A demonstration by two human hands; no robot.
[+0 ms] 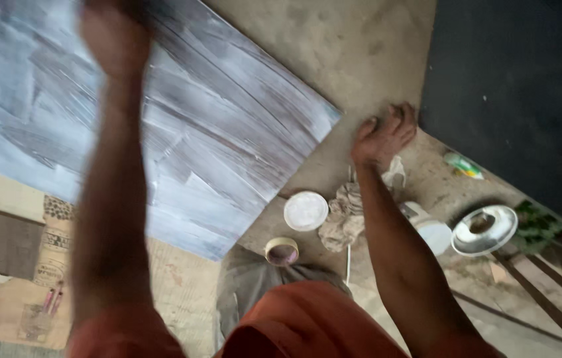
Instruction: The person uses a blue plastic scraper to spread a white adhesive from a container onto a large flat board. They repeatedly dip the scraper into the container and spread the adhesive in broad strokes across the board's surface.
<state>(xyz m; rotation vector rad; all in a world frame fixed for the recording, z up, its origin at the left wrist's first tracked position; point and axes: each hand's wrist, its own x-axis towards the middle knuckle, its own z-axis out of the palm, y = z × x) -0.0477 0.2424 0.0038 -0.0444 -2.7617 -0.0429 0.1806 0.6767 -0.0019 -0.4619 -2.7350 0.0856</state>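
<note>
While the blurred left hand, grip unreadable, rests on the whitewashed board upper left, the right hand presses unclenched, fingers spread, on the floor right of centre.

one painted board, one tape roll, one white lid, one rag, one steel bowl.

Floor w/ board, lid, tape

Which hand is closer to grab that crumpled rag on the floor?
The right hand, probably. It rests flat on the dusty floor just above the crumpled beige rag. The left hand is blurred, up on the large whitewashed board, much farther away.
</note>
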